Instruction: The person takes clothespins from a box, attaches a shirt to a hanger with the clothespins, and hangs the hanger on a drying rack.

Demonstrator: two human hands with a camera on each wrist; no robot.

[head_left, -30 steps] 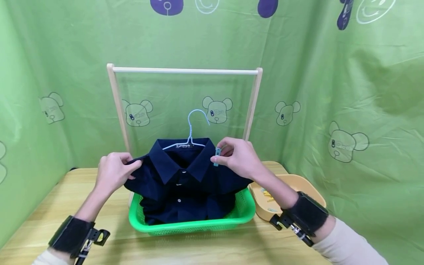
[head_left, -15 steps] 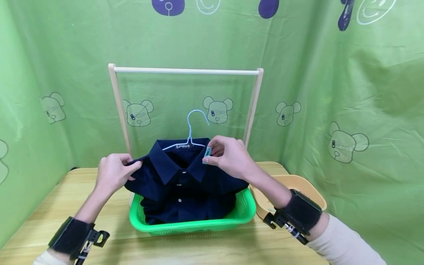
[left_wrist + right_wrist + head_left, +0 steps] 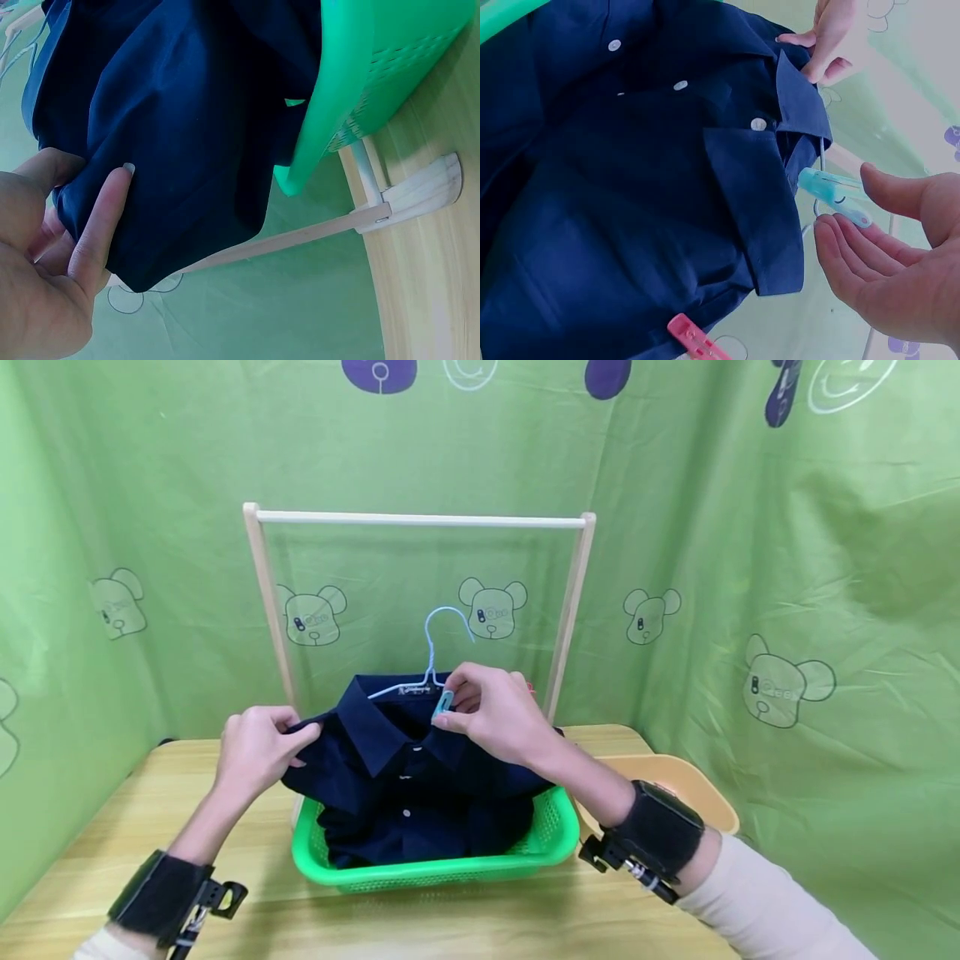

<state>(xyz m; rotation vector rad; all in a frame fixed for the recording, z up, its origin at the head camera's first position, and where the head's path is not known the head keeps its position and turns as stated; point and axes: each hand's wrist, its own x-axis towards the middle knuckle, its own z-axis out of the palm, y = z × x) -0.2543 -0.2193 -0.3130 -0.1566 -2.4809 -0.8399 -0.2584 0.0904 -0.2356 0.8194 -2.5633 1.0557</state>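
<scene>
A dark navy shirt (image 3: 408, 777) with a collar and white buttons sits on a pale blue wire hanger (image 3: 431, 652), its lower part inside a green basket (image 3: 435, 872). My left hand (image 3: 258, 747) pinches the shirt's shoulder at the left; the left wrist view shows thumb and fingers on the navy cloth (image 3: 172, 150). In front of the collar's right side, my right hand (image 3: 498, 710) holds a light blue clothespin (image 3: 832, 191) between thumb and fingertips. A pink clothespin (image 3: 696, 337) is on the shirt's other shoulder, mostly hidden behind my right hand in the head view.
A wooden rack (image 3: 420, 518) with a white bar stands behind the basket. To the right, partly behind my forearm, is a shallow orange tray (image 3: 690, 785). Everything rests on a wooden table (image 3: 187, 810) enclosed by green curtains (image 3: 420, 460).
My right hand has moved left with the light blue clothespin, from the right shoulder toward the collar opening, tilting the clothespin. My left hand keeps its pinch on the shirt.
</scene>
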